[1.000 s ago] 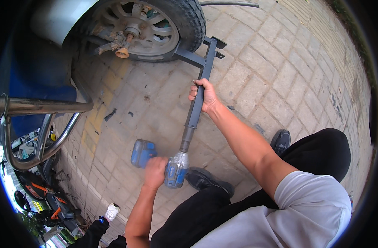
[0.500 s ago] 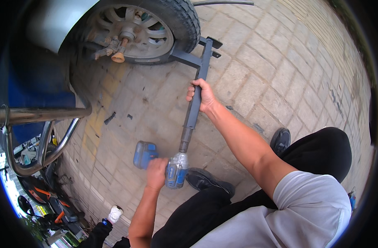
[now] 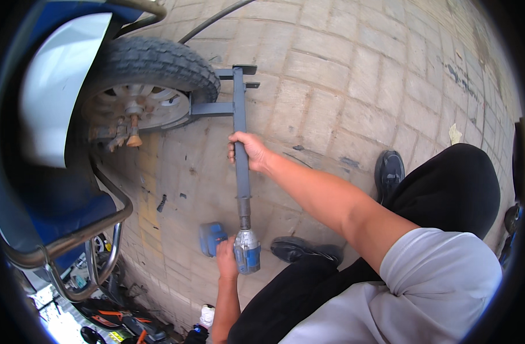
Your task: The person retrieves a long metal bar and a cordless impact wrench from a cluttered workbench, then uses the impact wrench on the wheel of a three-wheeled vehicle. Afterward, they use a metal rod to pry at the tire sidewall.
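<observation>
"Where's the impact wrench (image 3: pixel 249 255)?"

"On the person's side of the wheel (image 3: pixel 156 63), well apart from it. The tool's blue battery (image 3: pixel 212 238) is toward the left of its body."

"And the left hand (image 3: pixel 227 255)?"

"Its grip is closed around the wrench's handle, between the body and the battery. The knuckles are a little blurred."

"What does the right hand (image 3: pixel 248 151) have?"

"The dark grey metal frame (image 3: pixel 242 179), just to the right of the wheel. That grip is wrapped right around the long bar, closer to the wheel than the other hand is."

"Are wrench and frame joined?"

"They're in line: a round metal sleeve (image 3: pixel 245 213) sits between the wrench's nose and the bar's end nearest the person. How it fits inside, I can't tell."

"Does the frame reach the wheel?"

"Two short arms run from the bar toward the wheel's right edge, one farther off than the other. I can't tell whether they press on the tyre."

"Anything else close by?"

"A rusty bolt (image 3: pixel 134 133) sticks out from the wheel's hub, and a black rod (image 3: pixel 215 20) lies beyond the wheel on the paving (image 3: pixel 331 86)."
</observation>
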Demonstrator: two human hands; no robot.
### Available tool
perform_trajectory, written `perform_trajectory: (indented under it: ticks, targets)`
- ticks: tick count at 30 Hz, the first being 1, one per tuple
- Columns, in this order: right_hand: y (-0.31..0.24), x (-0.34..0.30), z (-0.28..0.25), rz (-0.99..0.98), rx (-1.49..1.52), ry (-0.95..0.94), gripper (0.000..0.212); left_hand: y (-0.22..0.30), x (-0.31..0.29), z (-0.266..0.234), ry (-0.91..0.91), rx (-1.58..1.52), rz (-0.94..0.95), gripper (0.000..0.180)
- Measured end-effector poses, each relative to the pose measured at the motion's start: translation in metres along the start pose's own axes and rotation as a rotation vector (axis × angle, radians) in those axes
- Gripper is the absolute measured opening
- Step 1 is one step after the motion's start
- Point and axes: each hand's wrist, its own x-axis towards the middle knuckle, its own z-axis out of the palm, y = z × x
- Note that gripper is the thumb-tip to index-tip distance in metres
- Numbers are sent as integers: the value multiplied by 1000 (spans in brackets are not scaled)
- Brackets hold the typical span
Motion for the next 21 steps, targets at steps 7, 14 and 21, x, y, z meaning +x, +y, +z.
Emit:
perform_trajectory:
  ticks: [7,14,21]
  targets:
    - [-9,-6,4,-3,-53,23,21,0,8,-17,-250,-74,-21,41]
    - [-10,-8,8,7,-54,86,20,6,12,-20,-279,0,-83,24]
    - [-10,-5,9,19,-79,114,16,4,12,-14,-260,-9,-49,23]
